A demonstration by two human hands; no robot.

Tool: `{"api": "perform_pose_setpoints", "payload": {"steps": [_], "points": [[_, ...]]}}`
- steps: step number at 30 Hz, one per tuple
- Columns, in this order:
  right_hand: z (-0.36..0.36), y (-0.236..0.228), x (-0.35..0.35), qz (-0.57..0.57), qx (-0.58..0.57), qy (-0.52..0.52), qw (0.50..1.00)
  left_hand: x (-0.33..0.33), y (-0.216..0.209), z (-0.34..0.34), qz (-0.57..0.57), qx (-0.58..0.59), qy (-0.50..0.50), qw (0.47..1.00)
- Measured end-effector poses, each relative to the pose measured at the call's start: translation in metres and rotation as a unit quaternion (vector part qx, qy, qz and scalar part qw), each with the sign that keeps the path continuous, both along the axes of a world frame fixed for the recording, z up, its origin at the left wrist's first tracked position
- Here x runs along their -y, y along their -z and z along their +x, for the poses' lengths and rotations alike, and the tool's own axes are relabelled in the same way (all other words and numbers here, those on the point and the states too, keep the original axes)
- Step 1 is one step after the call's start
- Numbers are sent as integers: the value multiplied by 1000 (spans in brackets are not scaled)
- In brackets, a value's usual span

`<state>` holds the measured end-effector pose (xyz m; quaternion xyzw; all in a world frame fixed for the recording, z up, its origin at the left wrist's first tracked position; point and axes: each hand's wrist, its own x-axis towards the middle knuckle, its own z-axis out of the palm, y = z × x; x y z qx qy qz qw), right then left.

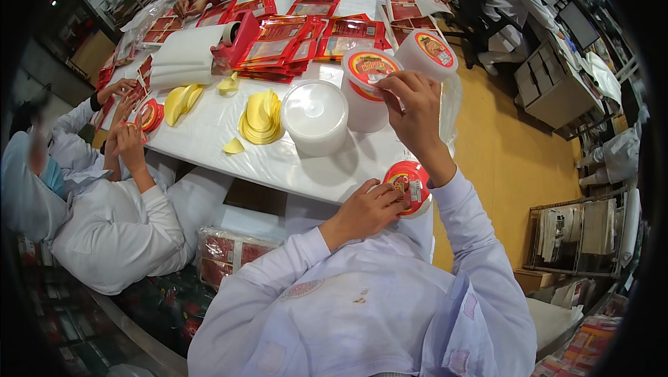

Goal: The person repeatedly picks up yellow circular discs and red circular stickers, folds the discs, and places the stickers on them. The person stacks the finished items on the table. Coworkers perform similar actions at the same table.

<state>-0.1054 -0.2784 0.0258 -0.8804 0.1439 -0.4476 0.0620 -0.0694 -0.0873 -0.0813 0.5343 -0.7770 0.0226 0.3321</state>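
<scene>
My left hand (369,211) is bent over a stack of round red labels (416,183) at the near table edge, its fingertips pressed on the top one. Farther up, my right hand (412,102) has thumb and fingers drawn together at the edge of a round red-and-yellow label (369,66) on a white tub's lid. Below that lid, the white tub (367,111) stands upright, with more red showing under its rim. Left of it is a white tub (314,119) with a plain translucent lid. Behind my right hand, another labelled tub (426,57) leans at a tilt.
Yellow paper pieces (261,118) lie in a fanned pile left of the tubs. Red printed pouches (278,46) are heaped across the white table (229,154), beside a white roll (184,53). Co-workers in white sit at the left and far sides. A black chair (480,15) stands right.
</scene>
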Motion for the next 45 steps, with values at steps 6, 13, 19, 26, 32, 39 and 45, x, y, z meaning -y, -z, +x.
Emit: {"api": "perform_pose_setpoints", "payload": {"steps": [6,13,19,26,32,39,45], "points": [[-10,20,-3,51,-140,-20,989,-10,6,8,-75,-30,18,997],[-12,-8,-19,227,19,-152,962,-8,-63,42,-151,-346,-224,899],[-29,-41,-84,390,53,-235,889,-20,-121,48,-87,-714,-98,688],[-22,-33,-111,186,174,-207,945,-39,-133,39,-43,-797,28,602],[-22,-41,-117,333,210,-329,858,-41,-124,30,-159,-634,-18,757],[-28,-47,-120,287,222,-326,873,-31,-130,22,-240,-588,-10,772],[-29,-52,-127,294,235,-314,871,-33,-132,23,-244,-539,-26,806]]}}
